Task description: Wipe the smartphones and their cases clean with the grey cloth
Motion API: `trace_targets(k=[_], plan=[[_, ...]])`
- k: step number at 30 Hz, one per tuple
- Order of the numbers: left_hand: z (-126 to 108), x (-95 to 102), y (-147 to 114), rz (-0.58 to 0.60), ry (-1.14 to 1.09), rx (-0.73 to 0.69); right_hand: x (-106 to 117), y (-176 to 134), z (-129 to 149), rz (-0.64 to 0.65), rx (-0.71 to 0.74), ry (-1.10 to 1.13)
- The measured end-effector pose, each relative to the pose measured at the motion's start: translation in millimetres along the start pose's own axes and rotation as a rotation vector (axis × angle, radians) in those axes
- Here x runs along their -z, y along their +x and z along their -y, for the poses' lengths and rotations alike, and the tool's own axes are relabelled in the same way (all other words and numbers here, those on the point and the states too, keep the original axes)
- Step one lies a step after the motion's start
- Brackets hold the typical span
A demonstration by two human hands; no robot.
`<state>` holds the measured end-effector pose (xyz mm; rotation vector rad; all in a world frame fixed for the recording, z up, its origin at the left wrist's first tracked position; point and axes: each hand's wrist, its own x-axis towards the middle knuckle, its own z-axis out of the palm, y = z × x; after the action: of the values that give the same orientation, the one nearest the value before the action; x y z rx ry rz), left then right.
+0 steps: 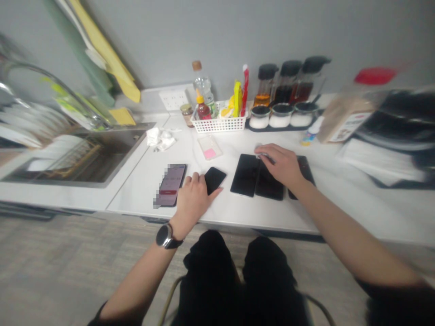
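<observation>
My left hand (pixel 194 198) grips a small black smartphone (pixel 215 179) on the white counter, thumb along its near side and fingers at its left edge. Just left of that hand lies another phone with a lit screen (pixel 172 183), partly blurred out. My right hand (pixel 281 165) pinches a small whitish-grey wad (pixel 261 155), too blurred to name, over the far end of a dark phone (pixel 269 184). On either side of this phone lie a black phone (pixel 244 174) and a third dark one (pixel 306 172), partly covered by my right hand and forearm.
Beyond the phones are a clear shallow case (pixel 210 148) with a pink piece, crumpled tissues (pixel 162 139), a white basket (pixel 219 125) of bottles, seasoning jars (pixel 281 115) and a small spray bottle (pixel 311 131). A sink (pixel 112 170) lies left; a large red-lidded container (pixel 353 108) stands right.
</observation>
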<state>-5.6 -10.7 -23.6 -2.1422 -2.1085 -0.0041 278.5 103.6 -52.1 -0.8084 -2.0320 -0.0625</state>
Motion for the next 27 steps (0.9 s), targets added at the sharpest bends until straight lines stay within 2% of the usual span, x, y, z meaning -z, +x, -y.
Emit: trace_targets(k=[12,15,18,21,24,27], plan=[[-5,-4.4,-9,-0.001,0.068,-0.017,1,0,2,0.013,0.018,0.003],[-1,0.0,-8,-0.006,0.071,-0.039,0,0,2,0.011,0.027,0.005],[8,10.2,20,-0.038,0.077,-0.059,-1,0,2,0.023,0.009,0.029],[20,17.0,72,-0.027,0.061,-0.101,0,0,1,0.034,0.004,0.030],[27,13.5,124,0.055,0.036,-0.099,0,-1,-1,0.028,0.007,0.011],[28,2.9,150,0.078,0.020,-0.098,-2,-2,-2,0.027,0.000,0.007]])
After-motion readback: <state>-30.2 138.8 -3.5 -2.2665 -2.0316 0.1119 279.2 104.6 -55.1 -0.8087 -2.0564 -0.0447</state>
